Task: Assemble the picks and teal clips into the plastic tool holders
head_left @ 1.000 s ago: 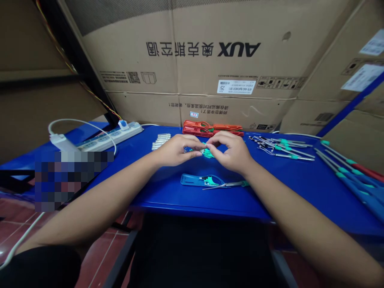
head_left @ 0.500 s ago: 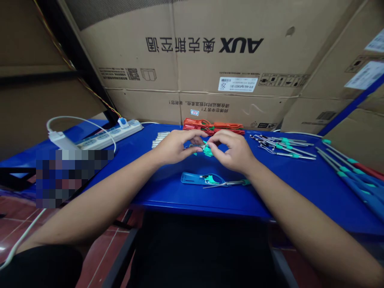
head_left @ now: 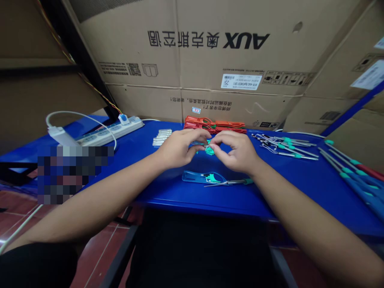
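Observation:
My left hand (head_left: 179, 149) and my right hand (head_left: 237, 151) meet above the blue table, thumbs and forefingers pinched around something small between them that I cannot make out. Green pieces (head_left: 210, 149) show just beneath and behind the fingertips. Nearer the table's front edge lies a blue plastic casing (head_left: 192, 177) with a green part, a thin rod and a metal tube on it. Behind my hands are stacked red and orange casings (head_left: 216, 125). A row of silver metal tubes (head_left: 162, 137) lies beside my left hand.
Several metal rods with green collars and wires (head_left: 288, 147) lie right of my hands. Blue and red handled pieces (head_left: 357, 176) sit at the far right. A white power strip (head_left: 111, 132) and cable are at left. A cardboard wall (head_left: 198, 60) stands behind the table (head_left: 168, 196).
Both hands have stayed together with only small finger shifts; my left fingertips have drawn closer to my right ones. The view has shifted slightly.

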A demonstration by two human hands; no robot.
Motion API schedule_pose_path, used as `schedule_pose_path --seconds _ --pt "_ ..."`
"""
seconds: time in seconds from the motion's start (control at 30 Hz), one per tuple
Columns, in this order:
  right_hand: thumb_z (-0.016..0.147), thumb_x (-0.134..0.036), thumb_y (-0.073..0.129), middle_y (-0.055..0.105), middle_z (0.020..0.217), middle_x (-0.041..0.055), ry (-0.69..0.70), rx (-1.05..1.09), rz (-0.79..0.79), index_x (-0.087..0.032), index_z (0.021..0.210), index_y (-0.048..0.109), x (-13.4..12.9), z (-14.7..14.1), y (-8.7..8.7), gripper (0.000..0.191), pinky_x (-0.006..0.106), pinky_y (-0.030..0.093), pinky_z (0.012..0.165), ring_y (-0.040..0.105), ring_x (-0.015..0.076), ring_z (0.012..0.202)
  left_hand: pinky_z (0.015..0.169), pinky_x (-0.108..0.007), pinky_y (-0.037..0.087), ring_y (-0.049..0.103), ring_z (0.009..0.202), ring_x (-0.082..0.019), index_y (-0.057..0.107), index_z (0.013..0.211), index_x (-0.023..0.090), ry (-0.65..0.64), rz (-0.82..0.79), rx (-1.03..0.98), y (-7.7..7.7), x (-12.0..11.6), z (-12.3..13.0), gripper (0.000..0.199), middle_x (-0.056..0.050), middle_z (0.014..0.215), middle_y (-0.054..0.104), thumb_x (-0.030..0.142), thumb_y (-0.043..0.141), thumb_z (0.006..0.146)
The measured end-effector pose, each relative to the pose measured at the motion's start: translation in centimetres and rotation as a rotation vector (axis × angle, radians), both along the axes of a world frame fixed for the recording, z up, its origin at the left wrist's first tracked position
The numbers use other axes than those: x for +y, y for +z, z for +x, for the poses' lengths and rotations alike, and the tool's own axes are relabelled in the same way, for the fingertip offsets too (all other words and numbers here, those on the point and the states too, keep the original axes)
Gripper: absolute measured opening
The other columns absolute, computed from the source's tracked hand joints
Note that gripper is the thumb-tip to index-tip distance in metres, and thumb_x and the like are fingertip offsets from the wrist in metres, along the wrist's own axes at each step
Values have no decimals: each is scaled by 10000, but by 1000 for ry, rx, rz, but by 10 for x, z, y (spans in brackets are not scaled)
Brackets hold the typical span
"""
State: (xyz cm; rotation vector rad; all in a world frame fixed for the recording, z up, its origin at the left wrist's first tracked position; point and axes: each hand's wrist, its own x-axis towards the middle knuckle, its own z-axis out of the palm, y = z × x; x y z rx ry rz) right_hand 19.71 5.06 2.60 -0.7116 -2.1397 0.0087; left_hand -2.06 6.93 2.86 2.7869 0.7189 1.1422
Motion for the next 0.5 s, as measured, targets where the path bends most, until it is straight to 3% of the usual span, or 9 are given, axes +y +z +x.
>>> schedule_pose_path --seconds 0.5 --pt "904 -232 577 728 814 36 -25 -18 16 -222 841 706 -1 0 1 144 324 527 718 670 182 733 852 -292 549 703 946 -155 587 1061 204 40 17 -37 -4 -3 4 224 -19 1004 726 84 593 872"
